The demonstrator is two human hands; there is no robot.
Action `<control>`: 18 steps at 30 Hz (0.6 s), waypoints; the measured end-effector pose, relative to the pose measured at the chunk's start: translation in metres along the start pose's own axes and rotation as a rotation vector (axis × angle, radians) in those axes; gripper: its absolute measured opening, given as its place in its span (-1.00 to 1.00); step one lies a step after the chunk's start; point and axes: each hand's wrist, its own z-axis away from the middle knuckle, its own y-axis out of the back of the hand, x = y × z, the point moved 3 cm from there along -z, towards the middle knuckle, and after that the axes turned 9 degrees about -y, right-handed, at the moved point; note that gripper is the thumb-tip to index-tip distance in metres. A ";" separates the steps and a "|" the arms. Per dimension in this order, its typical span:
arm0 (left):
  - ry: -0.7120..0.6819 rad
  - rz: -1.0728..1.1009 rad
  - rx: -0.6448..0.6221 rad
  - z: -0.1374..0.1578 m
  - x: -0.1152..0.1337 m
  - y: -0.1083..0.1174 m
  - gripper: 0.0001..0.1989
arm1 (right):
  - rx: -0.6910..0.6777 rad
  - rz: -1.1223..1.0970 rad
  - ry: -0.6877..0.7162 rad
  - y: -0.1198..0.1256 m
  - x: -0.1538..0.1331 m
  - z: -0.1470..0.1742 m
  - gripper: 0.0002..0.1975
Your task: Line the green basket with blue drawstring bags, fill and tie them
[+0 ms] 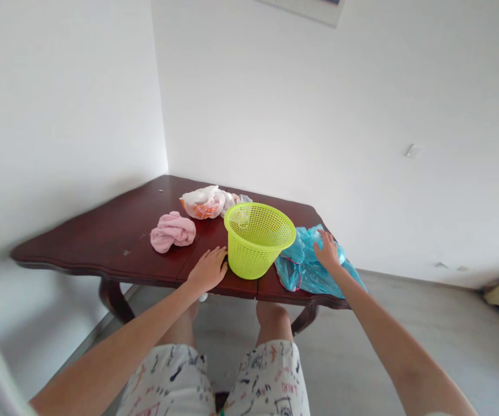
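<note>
A yellow-green plastic basket with mesh walls stands upright near the front edge of the table, and no contents show inside it. Just left of it, my left hand lies flat on the tabletop with its fingertips close to the basket's side. My right hand rests over a crumpled blue plastic bag with its fingers apart; it does not appear to grip the bag. A folded pink cloth lies to the left of the basket.
Behind the basket sits a white plastic bag with orange print. The dark red wooden table has a wavy edge and meets white walls at the back and left. My legs are under its front edge.
</note>
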 end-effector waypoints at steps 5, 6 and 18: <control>-0.007 0.045 0.034 -0.002 -0.002 -0.006 -0.40 | -0.116 -0.029 0.111 -0.009 0.028 0.114 -0.48; -0.005 0.057 0.043 -0.003 -0.002 -0.007 -0.40 | -0.123 -0.034 0.112 -0.011 0.032 0.132 -0.48; 0.028 0.080 0.072 -0.002 0.006 0.007 -0.46 | 0.013 -0.115 0.047 0.060 -0.015 0.048 -0.41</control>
